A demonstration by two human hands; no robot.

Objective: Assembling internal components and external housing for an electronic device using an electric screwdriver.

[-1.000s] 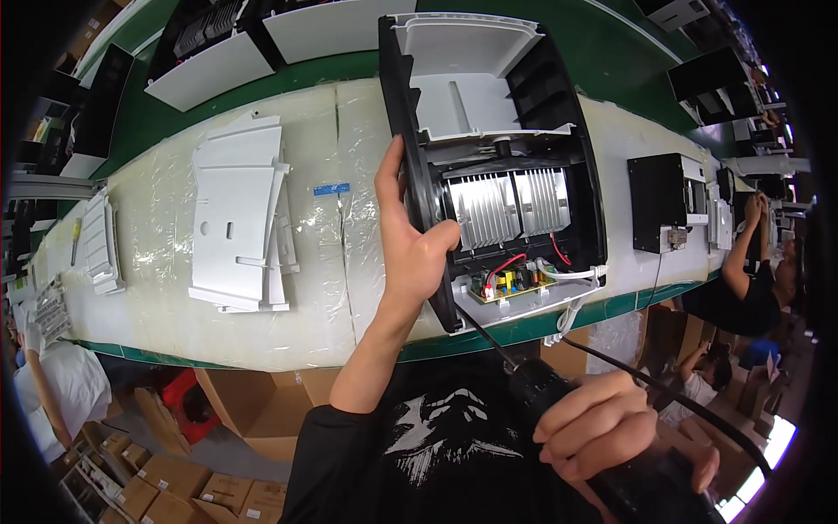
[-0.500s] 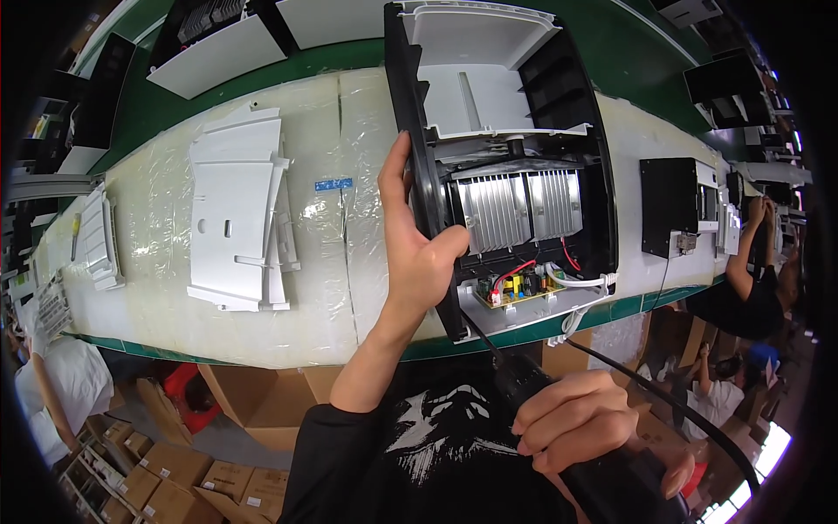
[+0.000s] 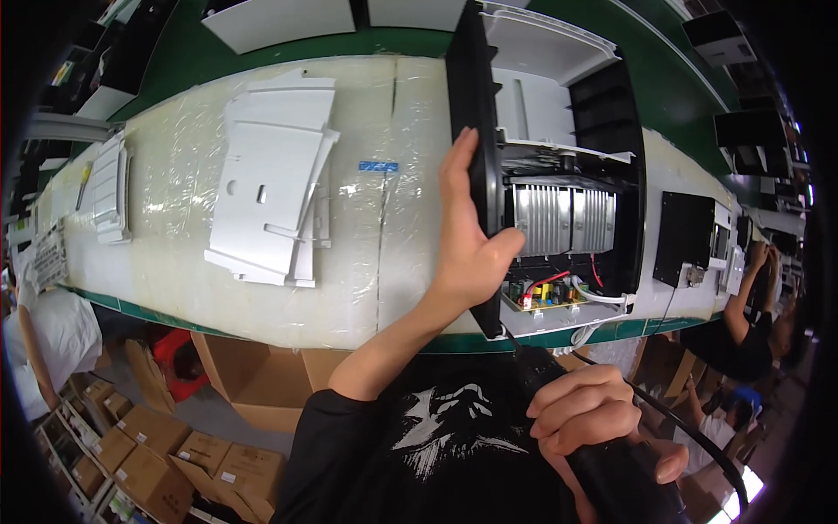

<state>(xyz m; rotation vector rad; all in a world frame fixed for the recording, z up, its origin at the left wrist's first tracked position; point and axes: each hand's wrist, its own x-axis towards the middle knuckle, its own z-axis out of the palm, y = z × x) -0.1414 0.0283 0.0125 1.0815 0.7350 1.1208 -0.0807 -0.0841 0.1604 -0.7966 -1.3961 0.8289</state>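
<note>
An open black housing [image 3: 472, 87] with a white inner compartment stands on the bench in front of me. Inside it are silver finned heat sinks [image 3: 543, 220] and, at the near end, a small circuit board [image 3: 546, 299] with red and white wires. My left hand [image 3: 471, 253] clasps the housing's left wall, fingers along the outside and thumb over the rim. My right hand [image 3: 583, 409] is wrapped around a black corded electric screwdriver [image 3: 615, 476]. Its bit points up at the housing's near left corner; whether it touches a screw is hidden.
Stacked white plastic panels [image 3: 262, 188] lie left of the housing on the film-covered bench [image 3: 349, 279]. A black box-shaped unit [image 3: 683, 236] stands to the right. Cardboard boxes [image 3: 262, 375] sit below the near edge. Other people work at both sides.
The whole view has swung, so bench and panels appear farther right. The housing looks tilted a little more onto its side. Both hands keep their hold; the screwdriver bit stays near the same corner.
</note>
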